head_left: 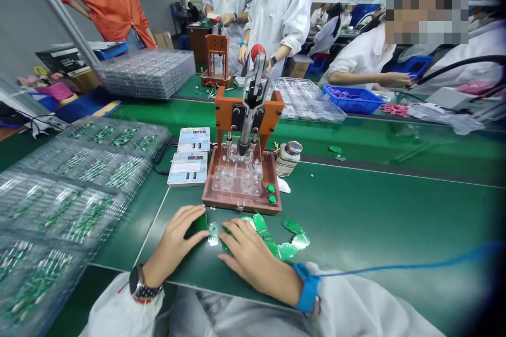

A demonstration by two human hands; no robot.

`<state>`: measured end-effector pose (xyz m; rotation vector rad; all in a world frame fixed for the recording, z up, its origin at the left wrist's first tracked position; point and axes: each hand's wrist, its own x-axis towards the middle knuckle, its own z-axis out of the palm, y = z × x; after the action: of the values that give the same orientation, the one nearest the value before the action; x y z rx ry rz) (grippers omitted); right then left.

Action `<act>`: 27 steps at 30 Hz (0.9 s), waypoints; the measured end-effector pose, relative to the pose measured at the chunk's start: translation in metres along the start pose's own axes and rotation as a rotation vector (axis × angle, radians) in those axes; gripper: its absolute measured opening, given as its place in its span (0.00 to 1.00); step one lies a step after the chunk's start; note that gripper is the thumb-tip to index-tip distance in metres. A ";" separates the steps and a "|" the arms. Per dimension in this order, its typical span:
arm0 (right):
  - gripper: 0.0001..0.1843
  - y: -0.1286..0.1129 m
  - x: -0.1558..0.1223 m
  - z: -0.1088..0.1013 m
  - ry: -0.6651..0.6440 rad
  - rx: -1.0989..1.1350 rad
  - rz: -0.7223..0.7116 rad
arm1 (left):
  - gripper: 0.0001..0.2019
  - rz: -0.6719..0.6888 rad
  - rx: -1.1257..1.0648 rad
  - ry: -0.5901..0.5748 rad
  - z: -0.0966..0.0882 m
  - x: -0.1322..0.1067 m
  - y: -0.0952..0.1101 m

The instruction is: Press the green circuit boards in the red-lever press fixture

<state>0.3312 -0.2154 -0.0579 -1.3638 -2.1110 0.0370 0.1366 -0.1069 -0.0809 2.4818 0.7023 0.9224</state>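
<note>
My left hand [179, 234] curves around a dark green circuit board [201, 222], its edge between thumb and fingertips. Just right of the thumb, a small pale circuit board [213, 234] lies on the bench. Palm down, my right hand [251, 253] has its fingers stretched over several green boards, partly hiding them. More green circuit boards [286, 251] spread in a loose arc to its right. Beyond both hands stands a test fixture [242, 201] with an orange frame, a clear plate and a red-knobbed lever. Two green buttons [271, 194] sit on its base.
Clear trays filled with boards [114, 192] flank the left side. Two digital meters [187, 169] stand left of the fixture, and a bottle [289, 159] right of it. A blue cord [411, 264] runs from my right wrist. People in white coats work across the bench.
</note>
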 end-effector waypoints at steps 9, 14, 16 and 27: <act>0.22 0.017 0.024 0.027 -0.236 0.074 -0.011 | 0.23 0.019 0.056 0.059 -0.015 0.048 0.008; 0.21 0.012 0.023 0.011 -0.220 0.095 0.003 | 0.29 -0.067 -0.037 0.052 0.003 0.079 0.006; 0.20 0.013 0.020 -0.002 -0.157 0.145 0.020 | 0.29 -0.115 -0.084 0.027 0.011 0.089 0.002; 0.08 0.092 0.023 -0.038 0.339 0.215 0.216 | 0.22 -0.108 -0.382 -0.130 0.012 0.112 -0.003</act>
<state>0.4193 -0.1640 -0.0479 -1.3548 -1.6270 0.1098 0.2172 -0.0422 -0.0368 2.1234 0.5514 0.7662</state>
